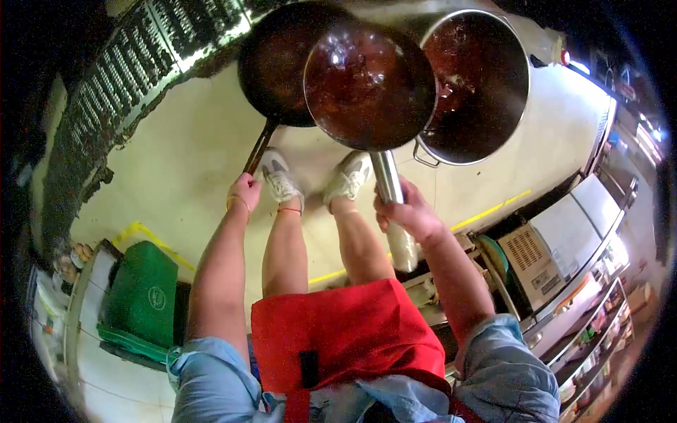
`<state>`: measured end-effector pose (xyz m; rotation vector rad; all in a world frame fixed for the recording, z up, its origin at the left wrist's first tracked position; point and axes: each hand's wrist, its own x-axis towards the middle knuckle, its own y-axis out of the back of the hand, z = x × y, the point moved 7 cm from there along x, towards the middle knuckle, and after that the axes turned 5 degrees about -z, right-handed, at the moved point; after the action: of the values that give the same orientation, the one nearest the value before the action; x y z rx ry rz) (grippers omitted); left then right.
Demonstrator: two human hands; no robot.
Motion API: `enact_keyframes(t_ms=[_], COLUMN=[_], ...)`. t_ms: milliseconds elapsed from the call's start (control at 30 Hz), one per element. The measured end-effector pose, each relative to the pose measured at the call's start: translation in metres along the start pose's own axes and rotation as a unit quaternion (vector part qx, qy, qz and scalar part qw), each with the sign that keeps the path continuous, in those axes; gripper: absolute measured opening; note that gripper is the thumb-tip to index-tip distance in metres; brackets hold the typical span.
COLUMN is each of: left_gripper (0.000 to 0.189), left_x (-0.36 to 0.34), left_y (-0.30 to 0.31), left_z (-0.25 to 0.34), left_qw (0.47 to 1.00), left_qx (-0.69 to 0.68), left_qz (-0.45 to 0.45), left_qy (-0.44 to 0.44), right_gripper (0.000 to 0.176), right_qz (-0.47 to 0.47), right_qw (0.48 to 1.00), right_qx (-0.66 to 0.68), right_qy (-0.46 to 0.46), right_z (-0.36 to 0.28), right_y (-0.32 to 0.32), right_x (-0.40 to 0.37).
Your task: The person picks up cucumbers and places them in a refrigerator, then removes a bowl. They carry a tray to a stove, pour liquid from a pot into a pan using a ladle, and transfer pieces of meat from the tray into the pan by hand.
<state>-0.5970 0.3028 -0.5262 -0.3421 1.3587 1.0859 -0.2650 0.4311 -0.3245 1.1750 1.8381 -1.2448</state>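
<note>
In my left hand [245, 192] is the long dark handle of a blackened wok [271, 77], the fingers closed round it. My right hand [410, 210] grips the thick steel handle of a large round ladle [370, 84]; the lower end of that handle looks wrapped in clear plastic. Dark reddish-brown liquid with shiny highlights shows in the ladle. It overlaps the wok's right side and the left rim of a big steel pot [523, 99]. Inside the pot is a similar dark red content.
Black floor grating [127, 92] lies at upper left. A green lidded bin [141, 285] stands at lower left. White equipment [564, 225] and loaded shelves [589, 345] line the right. Yellow tape [486, 213] marks the pale floor around my feet [349, 176].
</note>
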Motion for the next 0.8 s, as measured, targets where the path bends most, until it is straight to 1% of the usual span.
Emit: enact_keyframes(t_ms=[33,67,133,233,333,367,433,533,567,633,667,733,767,800], left_gripper=[0.02,0.019,0.019,0.019,0.019,0.019,0.019,0.018,0.018,0.024,0.03,0.043,0.049,0.054], left_x=[-0.001,-0.003,-0.007,-0.007,-0.027,-0.027,-0.027,-0.021,-0.022,-0.023,-0.02,-0.009,-0.008,-0.005], left_y=[0.002,0.002,0.0,-0.002,0.011,0.009,0.006,-0.006,-0.007,-0.009,-0.013,-0.032,-0.031,-0.028], left_z=[-0.005,-0.013,-0.026,-0.055,-0.053,-0.057,-0.066,-0.08,-0.079,-0.076,-0.079,-0.091,-0.088,-0.085], left_qw=[1.0,1.0,0.998,0.999,0.996,0.997,0.998,0.998,0.998,0.997,0.995,0.985,0.985,0.984], left_qx=[-0.004,-0.019,-0.05,0.016,-0.022,-0.019,-0.011,0.006,-0.005,-0.026,-0.047,-0.087,-0.091,-0.096], left_qz=[0.013,0.008,-0.003,0.036,0.041,0.034,0.018,0.046,0.042,0.032,0.071,0.146,0.149,0.153], left_qy=[-0.009,0.008,0.042,0.012,0.071,0.07,0.066,0.031,0.045,0.07,0.048,0.002,-0.001,-0.006], right_gripper=[0.031,0.03,0.028,0.021,0.03,0.027,0.03,0.032,0.033,0.03,0.028,0.03,0.031,0.033], right_qz=[0.019,0.022,0.049,0.089,0.09,0.111,0.167,0.235,0.254,0.283,0.298,0.323,0.335,0.35], right_qw=[1.0,1.0,0.999,0.995,0.992,0.991,0.981,0.962,0.956,0.941,0.933,0.902,0.883,0.872], right_qx=[-0.024,-0.003,-0.01,-0.034,-0.075,-0.049,-0.086,-0.135,-0.15,-0.182,-0.197,-0.283,-0.325,-0.34], right_qy=[-0.008,-0.002,0.0,-0.02,-0.052,-0.055,-0.047,-0.023,-0.013,0.025,0.043,0.048,0.05,0.046], right_z=[0.007,0.017,0.025,0.046,0.055,0.049,0.048,0.039,0.032,0.017,0.011,0.014,0.011,0.011], right_y=[-0.001,0.001,-0.001,0.01,0.017,0.012,0.016,0.017,0.014,0.007,0.005,0.016,0.018,0.022], right_x=[0.014,0.029,0.056,0.095,0.123,0.125,0.133,0.132,0.131,0.125,0.122,0.123,0.121,0.119])
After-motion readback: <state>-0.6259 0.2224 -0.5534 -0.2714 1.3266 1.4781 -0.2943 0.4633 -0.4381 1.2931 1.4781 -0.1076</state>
